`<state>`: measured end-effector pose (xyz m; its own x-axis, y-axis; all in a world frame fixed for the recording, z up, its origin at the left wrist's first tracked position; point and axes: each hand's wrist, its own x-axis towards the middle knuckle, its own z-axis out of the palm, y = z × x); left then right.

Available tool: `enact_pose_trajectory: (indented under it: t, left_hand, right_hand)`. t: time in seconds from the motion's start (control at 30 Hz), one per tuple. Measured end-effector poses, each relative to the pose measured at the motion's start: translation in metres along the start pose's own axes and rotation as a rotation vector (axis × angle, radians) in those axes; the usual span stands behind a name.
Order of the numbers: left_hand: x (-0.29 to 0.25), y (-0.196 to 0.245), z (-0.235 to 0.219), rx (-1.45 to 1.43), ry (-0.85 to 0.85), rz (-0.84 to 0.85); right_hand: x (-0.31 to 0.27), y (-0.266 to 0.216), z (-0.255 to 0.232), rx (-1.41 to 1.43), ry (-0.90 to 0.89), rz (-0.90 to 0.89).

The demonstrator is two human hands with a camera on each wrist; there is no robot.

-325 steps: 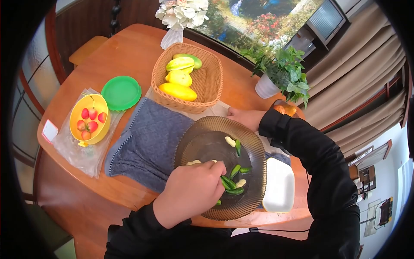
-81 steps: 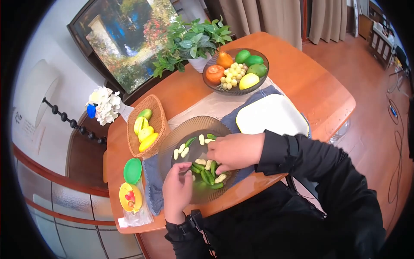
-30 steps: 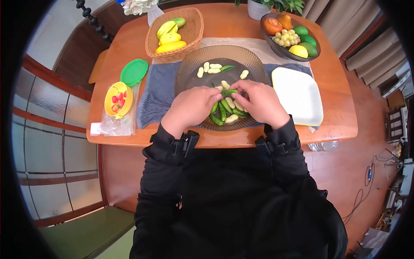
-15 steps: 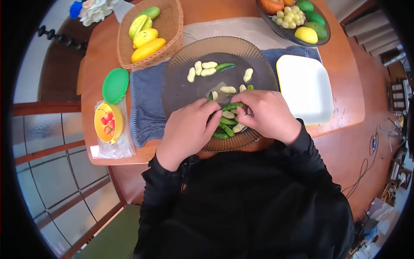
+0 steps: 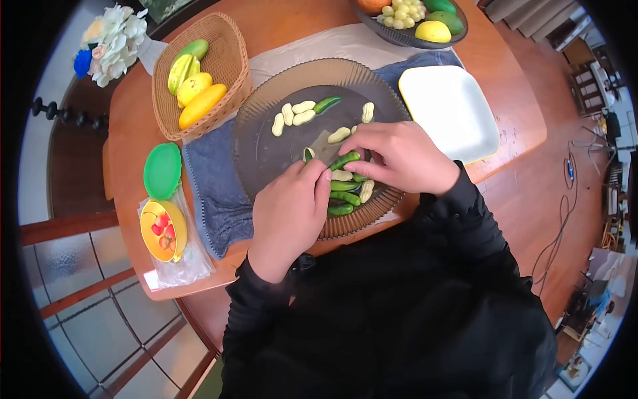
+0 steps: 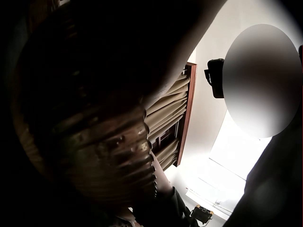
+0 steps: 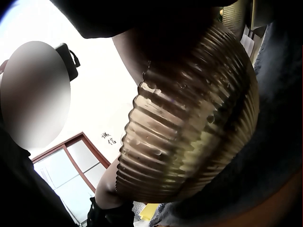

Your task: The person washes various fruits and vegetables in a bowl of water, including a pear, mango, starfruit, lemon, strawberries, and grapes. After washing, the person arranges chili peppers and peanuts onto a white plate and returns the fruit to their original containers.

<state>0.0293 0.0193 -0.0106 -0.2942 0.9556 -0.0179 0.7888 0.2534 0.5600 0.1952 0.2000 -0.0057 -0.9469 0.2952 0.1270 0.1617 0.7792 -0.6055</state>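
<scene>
We pinched a green pod point(image 5: 345, 160) between both hands point(image 5: 345, 174) over the ribbed plate point(image 5: 266, 149). At ten o'clock stood a wicker basket point(image 5: 226, 60); at two o'clock a white dish point(image 5: 446, 110) on the tabletop point(image 5: 126, 133).

Only one piece of writing is seen: two small dark characters on the pale wall point(image 7: 110, 138) in the right wrist view, just above the red-brown window frame point(image 7: 71, 146). They are too small to be read with certainty. No labels, brands or numbers can be read elsewhere.
</scene>
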Motion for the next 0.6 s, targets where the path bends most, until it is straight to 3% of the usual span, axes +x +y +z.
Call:
enact_pose_trajectory:
  t: [0.27, 0.6]
  left_hand:
    - [0.001, 0.001, -0.001, 0.013, 0.051, 0.03]
    - [0.001, 0.0, 0.001, -0.147, 0.091, -0.041]
  right_hand:
    - [-0.003, 0.009, 0.015, 0.001, 0.171, -0.068]
    - [0.0, 0.013, 0.017, 0.028, 0.122, -0.043]
